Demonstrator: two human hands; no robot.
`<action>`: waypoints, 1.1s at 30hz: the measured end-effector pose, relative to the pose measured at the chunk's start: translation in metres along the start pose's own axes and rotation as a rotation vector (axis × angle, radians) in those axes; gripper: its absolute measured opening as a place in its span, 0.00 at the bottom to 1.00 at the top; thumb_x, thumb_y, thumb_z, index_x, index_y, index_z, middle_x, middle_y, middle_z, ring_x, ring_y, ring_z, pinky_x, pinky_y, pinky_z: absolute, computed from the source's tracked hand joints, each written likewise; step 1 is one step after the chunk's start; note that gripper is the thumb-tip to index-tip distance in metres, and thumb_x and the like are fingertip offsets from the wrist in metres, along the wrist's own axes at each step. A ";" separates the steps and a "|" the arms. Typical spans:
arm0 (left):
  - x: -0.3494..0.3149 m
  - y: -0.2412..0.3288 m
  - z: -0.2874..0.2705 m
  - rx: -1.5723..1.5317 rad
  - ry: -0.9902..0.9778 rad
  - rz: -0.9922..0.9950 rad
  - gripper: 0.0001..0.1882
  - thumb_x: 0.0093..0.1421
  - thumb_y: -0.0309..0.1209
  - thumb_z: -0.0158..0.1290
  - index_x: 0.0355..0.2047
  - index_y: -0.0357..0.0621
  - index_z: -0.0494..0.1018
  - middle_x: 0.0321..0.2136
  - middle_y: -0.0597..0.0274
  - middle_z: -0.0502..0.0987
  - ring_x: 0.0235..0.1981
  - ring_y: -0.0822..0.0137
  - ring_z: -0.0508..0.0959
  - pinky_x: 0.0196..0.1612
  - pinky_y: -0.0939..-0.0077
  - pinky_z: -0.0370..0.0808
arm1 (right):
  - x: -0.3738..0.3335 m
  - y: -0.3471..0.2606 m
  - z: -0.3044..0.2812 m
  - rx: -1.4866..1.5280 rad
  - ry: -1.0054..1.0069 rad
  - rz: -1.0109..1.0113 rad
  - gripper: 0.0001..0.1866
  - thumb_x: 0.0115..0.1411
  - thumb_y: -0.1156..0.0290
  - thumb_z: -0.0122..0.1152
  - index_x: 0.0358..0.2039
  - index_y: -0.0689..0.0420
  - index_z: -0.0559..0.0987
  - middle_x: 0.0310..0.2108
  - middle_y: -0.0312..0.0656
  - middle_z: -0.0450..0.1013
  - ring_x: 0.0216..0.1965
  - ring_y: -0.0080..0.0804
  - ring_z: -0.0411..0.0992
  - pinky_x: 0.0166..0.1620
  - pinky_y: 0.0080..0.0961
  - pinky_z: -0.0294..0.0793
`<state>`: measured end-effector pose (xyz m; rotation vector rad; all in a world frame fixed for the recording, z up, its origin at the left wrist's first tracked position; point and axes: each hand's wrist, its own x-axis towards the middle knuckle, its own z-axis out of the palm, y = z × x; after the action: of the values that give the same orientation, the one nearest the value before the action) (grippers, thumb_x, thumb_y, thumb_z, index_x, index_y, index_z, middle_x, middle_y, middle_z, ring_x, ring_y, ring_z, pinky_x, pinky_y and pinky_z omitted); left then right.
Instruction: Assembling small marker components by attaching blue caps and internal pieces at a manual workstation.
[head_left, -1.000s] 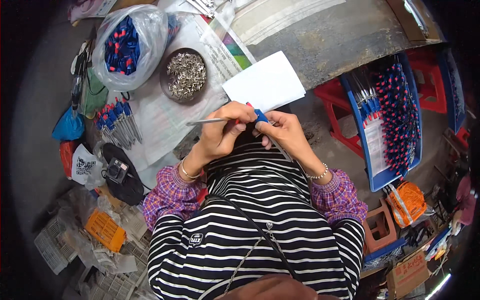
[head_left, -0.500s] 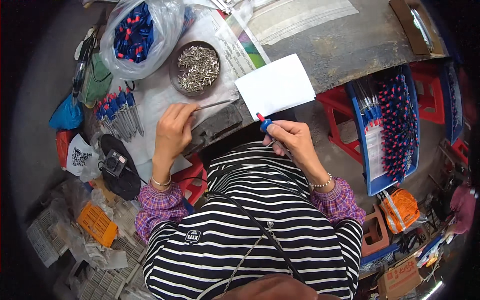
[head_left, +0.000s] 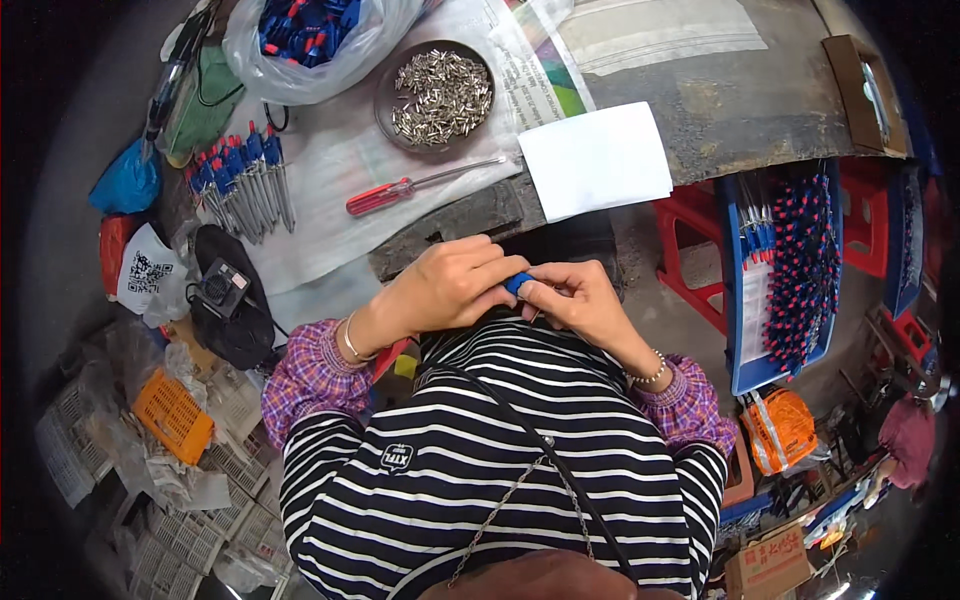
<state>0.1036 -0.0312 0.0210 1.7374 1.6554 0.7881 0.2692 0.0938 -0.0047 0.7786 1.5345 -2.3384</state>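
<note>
My left hand [head_left: 462, 285] and my right hand [head_left: 580, 300] meet above my lap, just in front of the table edge. Both are closed around a small blue plastic piece [head_left: 517, 284], pinched between the fingertips. A thin metal part shows below the right fingers; the rest is hidden by the hands. Beyond them on the table lies a screwdriver [head_left: 385, 195] with a red handle, its shaft pointing right. A round dish [head_left: 383, 122] of small metal pins [head_left: 443, 97] stands behind it. To the left is a bundle of blue, red-tipped pieces with metal shafts [head_left: 250, 185].
A clear bag [head_left: 265, 75] of blue and red parts stands at the far left. A folded white paper [head_left: 597, 160] lies by the table edge. At right, a blue tray [head_left: 765, 375] of finished-looking pieces rests on red stools [head_left: 690, 260]. A black cap [head_left: 225, 325] with a small device lies left.
My left hand has let go of the screwdriver, now lying on the table, and has come right to grip the blue piece. My right hand has brought the piece slightly nearer; its red tip is now hidden.
</note>
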 end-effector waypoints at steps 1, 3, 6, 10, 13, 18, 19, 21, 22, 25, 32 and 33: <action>-0.002 0.000 0.002 0.032 -0.030 -0.001 0.18 0.48 0.30 0.59 0.39 0.34 0.73 0.25 0.55 0.73 0.25 0.57 0.73 0.29 0.68 0.71 | -0.001 -0.003 0.000 0.014 -0.012 0.055 0.11 0.59 0.69 0.56 0.36 0.65 0.79 0.19 0.36 0.74 0.13 0.11 0.60 0.16 0.09 0.56; -0.006 -0.002 0.008 0.005 -0.017 0.015 0.16 0.49 0.29 0.59 0.38 0.33 0.73 0.23 0.55 0.72 0.24 0.57 0.73 0.28 0.68 0.71 | 0.001 0.001 0.001 0.081 -0.023 0.126 0.10 0.59 0.71 0.55 0.32 0.65 0.81 0.18 0.37 0.74 0.11 0.12 0.58 0.14 0.11 0.53; -0.008 -0.004 0.012 -0.021 -0.006 0.051 0.14 0.51 0.29 0.58 0.36 0.33 0.72 0.20 0.56 0.71 0.22 0.58 0.72 0.25 0.69 0.70 | 0.000 0.005 -0.002 0.257 -0.113 0.194 0.10 0.57 0.72 0.55 0.29 0.65 0.81 0.18 0.38 0.74 0.11 0.12 0.59 0.14 0.11 0.53; -0.007 -0.006 0.003 -0.156 -0.217 0.134 0.16 0.51 0.31 0.58 0.37 0.32 0.72 0.21 0.55 0.72 0.22 0.58 0.73 0.25 0.68 0.70 | -0.002 0.011 0.002 0.064 -0.213 0.118 0.10 0.56 0.72 0.55 0.30 0.64 0.82 0.18 0.36 0.75 0.12 0.11 0.59 0.15 0.11 0.53; -0.009 -0.012 0.005 -0.160 -0.212 0.118 0.17 0.51 0.32 0.59 0.38 0.33 0.72 0.21 0.55 0.73 0.22 0.58 0.73 0.25 0.68 0.70 | 0.002 0.006 0.001 0.015 -0.176 0.081 0.10 0.56 0.69 0.56 0.29 0.61 0.82 0.17 0.34 0.74 0.13 0.11 0.61 0.16 0.11 0.56; -0.006 -0.022 -0.004 -0.187 -0.037 0.027 0.17 0.49 0.32 0.60 0.38 0.37 0.74 0.22 0.55 0.73 0.22 0.57 0.73 0.25 0.68 0.70 | 0.011 0.001 0.002 0.116 -0.124 0.137 0.12 0.60 0.64 0.56 0.34 0.60 0.80 0.22 0.35 0.75 0.17 0.13 0.66 0.20 0.10 0.64; -0.007 -0.024 -0.004 -0.224 0.002 0.003 0.16 0.48 0.30 0.60 0.37 0.37 0.75 0.22 0.56 0.74 0.22 0.57 0.74 0.26 0.68 0.70 | 0.014 0.001 0.003 0.106 -0.136 0.129 0.12 0.60 0.64 0.56 0.34 0.60 0.80 0.22 0.35 0.75 0.17 0.13 0.66 0.20 0.10 0.64; -0.010 -0.024 -0.008 -0.228 0.046 -0.022 0.15 0.48 0.29 0.60 0.36 0.37 0.75 0.23 0.56 0.75 0.22 0.57 0.74 0.26 0.68 0.71 | 0.016 0.002 0.005 0.214 -0.166 0.077 0.15 0.60 0.67 0.56 0.45 0.60 0.75 0.26 0.37 0.76 0.19 0.14 0.68 0.23 0.10 0.67; -0.012 -0.023 -0.011 -0.245 0.079 -0.041 0.15 0.47 0.28 0.60 0.36 0.37 0.75 0.23 0.56 0.75 0.23 0.57 0.74 0.26 0.68 0.71 | 0.016 0.003 0.004 0.159 -0.198 0.011 0.22 0.59 0.73 0.55 0.54 0.60 0.65 0.31 0.40 0.76 0.25 0.17 0.71 0.27 0.12 0.71; -0.018 -0.015 -0.012 -0.283 0.137 -0.158 0.15 0.46 0.24 0.60 0.37 0.37 0.76 0.26 0.56 0.77 0.26 0.60 0.77 0.30 0.71 0.73 | 0.014 -0.002 0.011 0.275 -0.137 0.018 0.27 0.57 0.81 0.52 0.57 0.61 0.59 0.35 0.43 0.74 0.32 0.22 0.73 0.32 0.14 0.73; -0.029 0.002 -0.016 -0.540 0.276 -0.353 0.15 0.47 0.20 0.60 0.37 0.36 0.74 0.32 0.59 0.78 0.33 0.69 0.77 0.38 0.77 0.74 | 0.010 -0.017 0.026 0.033 -0.117 -0.129 0.31 0.55 0.84 0.51 0.60 0.62 0.56 0.42 0.44 0.70 0.37 0.23 0.72 0.37 0.17 0.74; -0.034 0.000 -0.022 -0.676 0.368 -0.362 0.17 0.47 0.19 0.59 0.39 0.36 0.73 0.33 0.59 0.77 0.34 0.69 0.77 0.38 0.76 0.73 | 0.011 -0.018 0.025 -0.005 -0.118 -0.189 0.32 0.55 0.83 0.52 0.60 0.62 0.56 0.45 0.46 0.69 0.40 0.25 0.71 0.40 0.19 0.73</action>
<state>0.0848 -0.0645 0.0348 0.8351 1.5975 1.3449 0.2437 0.0795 0.0110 0.5037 1.6255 -2.4619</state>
